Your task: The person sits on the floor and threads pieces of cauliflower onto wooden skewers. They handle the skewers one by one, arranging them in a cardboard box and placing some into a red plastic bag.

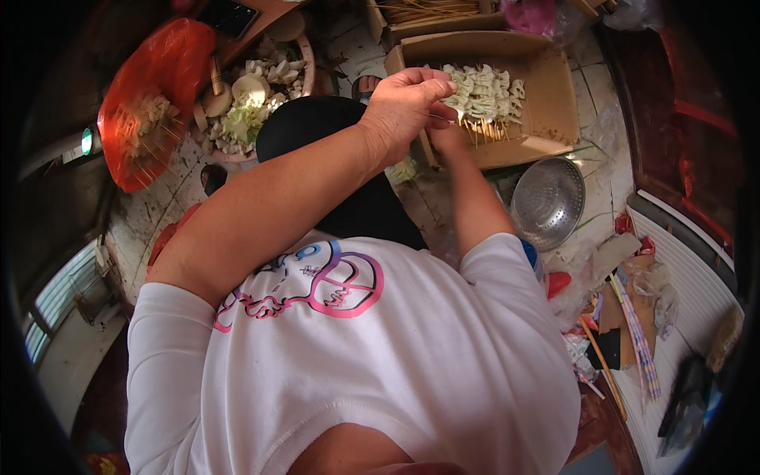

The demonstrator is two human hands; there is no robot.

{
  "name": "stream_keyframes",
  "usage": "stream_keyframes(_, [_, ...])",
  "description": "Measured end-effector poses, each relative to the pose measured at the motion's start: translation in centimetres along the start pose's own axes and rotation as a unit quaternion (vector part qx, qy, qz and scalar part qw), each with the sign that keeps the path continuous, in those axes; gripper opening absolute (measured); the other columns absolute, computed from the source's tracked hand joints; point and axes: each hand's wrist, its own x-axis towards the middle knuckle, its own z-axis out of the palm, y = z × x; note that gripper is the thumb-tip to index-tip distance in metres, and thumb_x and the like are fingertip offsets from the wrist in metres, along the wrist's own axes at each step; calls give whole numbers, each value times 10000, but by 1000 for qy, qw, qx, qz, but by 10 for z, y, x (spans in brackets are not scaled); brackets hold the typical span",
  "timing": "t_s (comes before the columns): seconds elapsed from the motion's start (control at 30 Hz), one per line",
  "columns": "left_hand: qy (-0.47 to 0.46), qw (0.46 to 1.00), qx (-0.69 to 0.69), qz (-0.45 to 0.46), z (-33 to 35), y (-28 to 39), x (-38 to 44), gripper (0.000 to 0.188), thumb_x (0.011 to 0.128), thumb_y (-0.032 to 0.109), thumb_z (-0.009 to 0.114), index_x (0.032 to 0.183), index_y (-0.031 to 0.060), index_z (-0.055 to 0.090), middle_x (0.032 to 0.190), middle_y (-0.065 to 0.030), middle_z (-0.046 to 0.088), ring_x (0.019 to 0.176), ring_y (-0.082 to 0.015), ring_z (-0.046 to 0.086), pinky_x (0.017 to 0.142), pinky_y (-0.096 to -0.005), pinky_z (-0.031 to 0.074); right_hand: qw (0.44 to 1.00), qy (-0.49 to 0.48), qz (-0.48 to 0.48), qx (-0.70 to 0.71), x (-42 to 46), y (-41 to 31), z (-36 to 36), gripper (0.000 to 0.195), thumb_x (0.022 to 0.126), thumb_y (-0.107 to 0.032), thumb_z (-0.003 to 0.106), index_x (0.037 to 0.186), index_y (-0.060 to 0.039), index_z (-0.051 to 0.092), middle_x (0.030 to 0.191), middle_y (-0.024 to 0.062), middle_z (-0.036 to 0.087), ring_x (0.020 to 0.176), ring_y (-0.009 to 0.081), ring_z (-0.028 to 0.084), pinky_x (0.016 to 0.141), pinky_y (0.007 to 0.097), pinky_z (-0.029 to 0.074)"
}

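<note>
My left hand (415,98) reaches across to the near-left side of a cardboard box (549,101). Its thumb and fingers are bent close together, and whether something thin is between them I cannot tell. Just below it is my right hand (446,141), blurred and partly covered by the left one, so its fingers and anything in them are hidden. Inside the box lie several rows of pale cauliflower-like pieces on skewers (484,95), with the wooden stick ends (490,132) pointing towards me.
At left, a red plastic bag (178,53) holds more skewered pieces (145,127). Beside it stands a pink-rimmed tub (309,65) of cut white vegetable pieces. A perforated metal colander (547,203) rests right of my right forearm. Another box holds loose sticks (430,10). Plastic scraps (582,285) litter the right.
</note>
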Motion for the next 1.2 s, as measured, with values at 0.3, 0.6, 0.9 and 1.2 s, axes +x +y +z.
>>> stream_keyframes(0.3, [187,980,42,-62,-36,8,37,260,813,165,607,1028,33,547,927,-67,557,780,-173,563,697,-310,466,993,-43,-30,104,-13,1,-7,191,797,-179,639,885,-16,686,836,108,679,746,234,643,676,346,500])
stream_keyframes(0.6, [171,956,197,-134,-10,-1,47,381,736,107,688,1071,-1,541,957,-84,589,847,-165,546,745,-303,454,939,-100,-148,295,-136,-73,-74,95,818,-60,657,901,-13,654,728,19,631,592,65,562,535,218,458])
stream_keyframes(0.9, [98,993,9,-65,-20,2,50,174,763,48,634,919,-13,588,884,-89,613,811,-189,584,722,-323,502,863,-185,-52,468,-129,-78,-86,182,856,-190,654,910,-17,653,711,23,620,587,78,564,526,218,476])
stream_keyframes(1.2, [110,993,43,-29,-25,7,47,113,802,64,571,901,10,581,859,-76,607,782,-195,611,689,-326,522,980,112,-20,-164,9,-13,-23,210,758,-245,636,824,-52,685,815,149,673,759,287,658,657,387,512])
